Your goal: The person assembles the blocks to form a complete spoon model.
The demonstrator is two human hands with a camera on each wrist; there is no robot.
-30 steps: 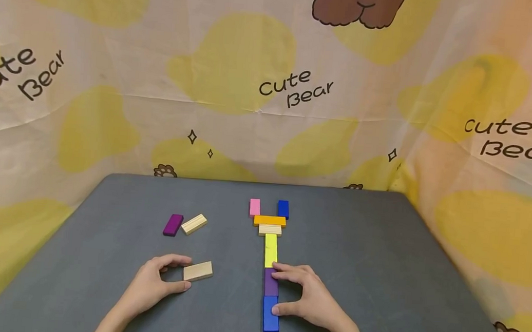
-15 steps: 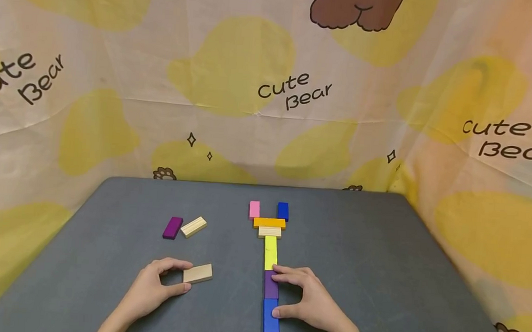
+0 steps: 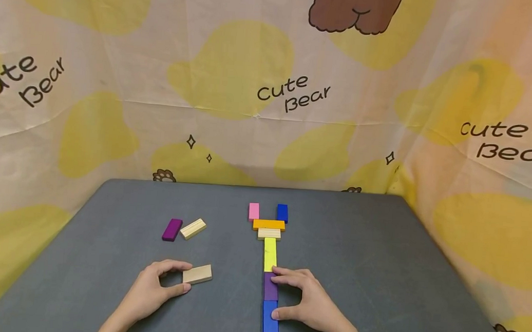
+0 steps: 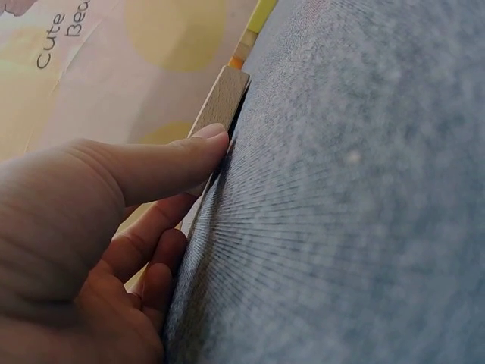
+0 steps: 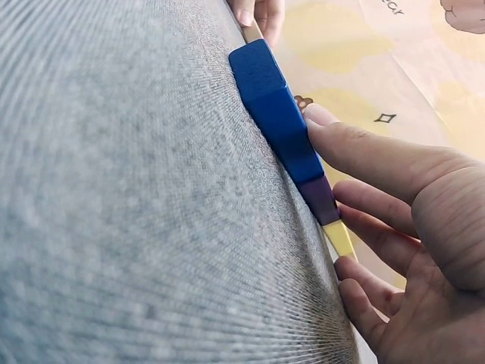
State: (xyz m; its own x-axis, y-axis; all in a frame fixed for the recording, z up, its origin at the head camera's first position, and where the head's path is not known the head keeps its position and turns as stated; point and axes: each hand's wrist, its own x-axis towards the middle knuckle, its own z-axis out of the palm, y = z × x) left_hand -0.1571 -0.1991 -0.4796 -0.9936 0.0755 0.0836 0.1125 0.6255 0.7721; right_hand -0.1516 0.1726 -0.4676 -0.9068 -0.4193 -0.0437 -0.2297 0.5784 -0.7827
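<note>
In the head view my left hand (image 3: 148, 290) pinches a plain wooden block (image 3: 198, 274) by its left end, thumb in front and fingers behind; the left wrist view shows the thumb on the edge of this block (image 4: 220, 100). A row of blocks lies flat on the right. My right hand (image 3: 314, 302) rests its thumb on the near blue block (image 3: 269, 326) and its fingertips on the purple block (image 3: 269, 291), close to the yellow block (image 3: 270, 254). No block is enclosed between this hand's thumb and fingers.
Past the yellow block lie a plain block (image 3: 269, 234) and an orange block (image 3: 268, 225) crosswise, then a pink block (image 3: 254, 211) and a dark blue block (image 3: 282, 213). Farther left are a magenta block (image 3: 172, 230) and another plain block (image 3: 193, 229). A printed cloth (image 3: 235, 71) hangs behind the grey table (image 3: 379, 271).
The head view has tilted up slightly, so everything sits a little lower. Both hands and the blocks keep their places relative to one another.
</note>
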